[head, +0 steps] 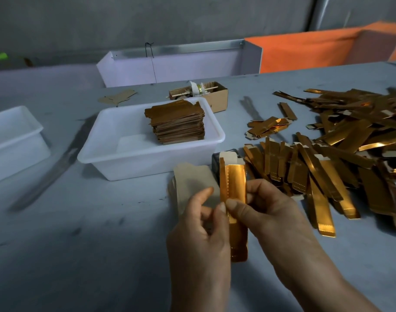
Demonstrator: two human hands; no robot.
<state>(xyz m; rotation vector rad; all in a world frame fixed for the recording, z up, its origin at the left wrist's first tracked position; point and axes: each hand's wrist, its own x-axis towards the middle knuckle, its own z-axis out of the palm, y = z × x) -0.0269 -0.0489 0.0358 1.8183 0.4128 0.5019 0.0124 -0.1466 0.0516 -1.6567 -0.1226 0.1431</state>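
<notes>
Both hands hold a long gold foil carton blank [235, 183], partly folded into a narrow sleeve and standing upright above the table. My left hand [201, 224] pinches its left edge between thumb and fingers. On the right side, my right hand [266, 210] grips it with the thumb across the front. A white tub [116, 158] behind the hands holds a neat stack of flat gold blanks [176, 122]. To the right lies a large heap of folded gold sleeves [341, 149].
A beige flat card [192, 181] lies on the grey table [80, 244] under my left hand. A second white tub [14, 134] stands at far left. A small cardboard box [217, 95] with tools sits behind the tub. White and orange bins line the back.
</notes>
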